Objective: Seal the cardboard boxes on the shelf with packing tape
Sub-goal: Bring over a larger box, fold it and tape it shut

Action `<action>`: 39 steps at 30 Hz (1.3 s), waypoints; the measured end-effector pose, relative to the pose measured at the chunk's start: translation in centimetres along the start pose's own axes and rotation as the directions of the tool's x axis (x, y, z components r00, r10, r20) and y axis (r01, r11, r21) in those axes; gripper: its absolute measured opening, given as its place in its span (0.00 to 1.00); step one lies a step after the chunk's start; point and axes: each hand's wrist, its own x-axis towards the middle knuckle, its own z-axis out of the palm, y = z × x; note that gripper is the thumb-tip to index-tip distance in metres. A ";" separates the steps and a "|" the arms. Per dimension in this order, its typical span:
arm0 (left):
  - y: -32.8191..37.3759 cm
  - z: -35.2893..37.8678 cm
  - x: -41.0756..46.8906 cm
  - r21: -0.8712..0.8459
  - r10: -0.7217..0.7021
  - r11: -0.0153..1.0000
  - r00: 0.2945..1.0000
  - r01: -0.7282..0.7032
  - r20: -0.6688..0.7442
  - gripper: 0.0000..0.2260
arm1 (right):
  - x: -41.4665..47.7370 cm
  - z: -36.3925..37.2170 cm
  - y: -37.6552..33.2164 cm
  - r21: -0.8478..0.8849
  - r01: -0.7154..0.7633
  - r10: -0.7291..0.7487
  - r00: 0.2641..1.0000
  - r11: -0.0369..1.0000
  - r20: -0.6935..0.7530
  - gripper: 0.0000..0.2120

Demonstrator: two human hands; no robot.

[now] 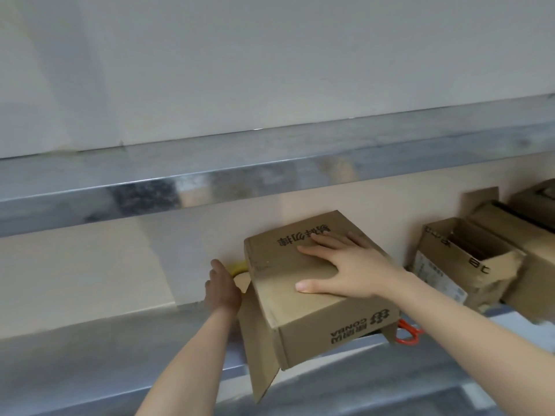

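The right hand [345, 265] lies flat on top of the cardboard box [330, 331], fingers spread and pointing to the upper left. The left hand [223, 286] reaches up beside the box's left wall, near a yellow roll [238, 268]; I cannot tell its grip. The box sits at centre right on a metal shelf [120, 340] against a pale wall, turned askew. Its print reads upside down and a loose flap [258, 355] hangs at the lower left. No long axis is clear. Open boxes [468, 259] stand at the right.
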 end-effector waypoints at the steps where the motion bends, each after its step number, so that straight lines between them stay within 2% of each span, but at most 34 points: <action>1: -0.5 -0.2 0.3 0.027 -0.009 1.000 1.000 0.009 -0.016 0.24 | 0.0 0.0 0.0 0.004 -0.002 0.002 1.000 1.000 -0.003 0.39; 4: -2.0 -3.0 0.8 -0.012 -0.138 0.990 0.987 0.137 -0.086 0.23 | 0.2 0.4 -0.5 -0.002 -0.006 0.006 1.000 1.000 -0.004 0.38; 6: -2.7 -5.8 0.7 -0.092 -0.234 0.970 0.964 0.224 -0.126 0.21 | 0.8 0.7 -1.3 -0.009 -0.008 0.008 1.000 1.000 0.000 0.39; 9: -2.9 -9.6 0.4 -0.239 -0.320 0.930 0.936 0.280 -0.148 0.19 | 2.0 0.9 -3.3 0.011 0.017 -0.017 1.000 1.000 -0.009 0.41; 11: -2.7 -11.5 0.1 -0.386 -0.356 0.877 0.927 0.288 -0.118 0.16 | 2.7 0.9 -4.5 0.035 0.060 -0.057 0.996 0.998 -0.070 0.41; 13: -2.0 -12.9 -0.9 -0.591 -0.365 0.761 0.930 0.269 -0.047 0.13 | 3.0 0.9 -5.6 0.075 0.107 -0.096 0.986 0.991 -0.137 0.38; 16: -0.3 -14.6 -2.7 -0.782 -0.279 0.572 0.955 0.247 0.098 0.11 | 3.1 1.1 -6.7 0.094 0.165 -0.146 0.973 0.982 -0.178 0.33; 18: 0.7 -15.4 -3.8 -0.815 -0.228 0.521 0.961 0.254 0.154 0.11 | 3.1 1.2 -7.1 0.132 0.199 -0.166 0.961 0.971 -0.223 0.31; 21: 1.6 -15.9 -4.8 -0.806 -0.152 0.559 0.980 0.194 0.131 0.11 | 3.1 1.1 -7.6 0.330 0.270 -0.157 0.930 0.904 -0.331 0.32; 24: 2.9 -16.2 -5.7 -0.717 0.007 0.697 1.000 0.012 0.024 0.16 | 3.1 0.0 -8.2 0.614 0.277 -0.077 0.940 0.739 -0.333 0.36; 25: 3.4 -16.2 -6.0 -0.698 0.067 0.715 0.998 -0.043 0.007 0.19 | 3.2 -0.4 -8.3 0.658 0.275 -0.062 0.943 0.701 -0.328 0.36; 27: 4.4 -16.2 -6.3 -0.696 0.167 0.711 0.986 -0.105 0.022 0.22 | 3.3 -1.1 -8.1 0.651 0.294 -0.097 0.942 0.699 -0.321 0.29; 29: 5.2 -16.4 -6.5 -0.744 0.244 0.663 0.964 -0.085 0.108 0.20 | 3.3 -1.3 -7.7 0.599 0.339 -0.167 0.931 0.726 -0.324 0.16; 30: 5.5 -16.5 -6.4 -0.792 0.269 0.609 0.950 -0.040 0.159 0.18 | 3.2 -1.2 -7.4 0.582 0.351 -0.179 0.926 0.734 -0.332 0.11; 32: 5.9 -16.6 -6.3 -0.890 0.292 0.450 0.930 0.073 0.224 0.19 | 2.8 -1.2 -6.7 0.583 0.347 -0.160 0.924 0.735 -0.348 0.08; 33: 6.1 -16.6 -6.1 -0.915 0.299 0.398 0.933 0.070 0.202 0.19 | 2.6 -1.3 -6.5 0.586 0.341 -0.145 0.924 0.735 -0.355 0.08; 34: 6.4 -16.5 -6.1 -0.913 0.297 0.408 0.945 0.007 0.139 0.18 | 2.5 -1.3 -6.3 0.586 0.334 -0.128 0.922 0.739 -0.364 0.09; 37: 7.2 -15.9 -6.2 -0.796 0.275 0.548 0.954 -0.257 -0.118 0.07 | 1.9 -1.8 -6.2 0.577 0.330 -0.098 0.913 0.747 -0.395 0.13; 39: 7.8 -15.6 -6.5 -0.804 0.259 0.523 0.951 -0.283 -0.166 0.04 | 1.5 -2.1 -6.3 0.573 0.333 -0.100 0.912 0.749 -0.398 0.17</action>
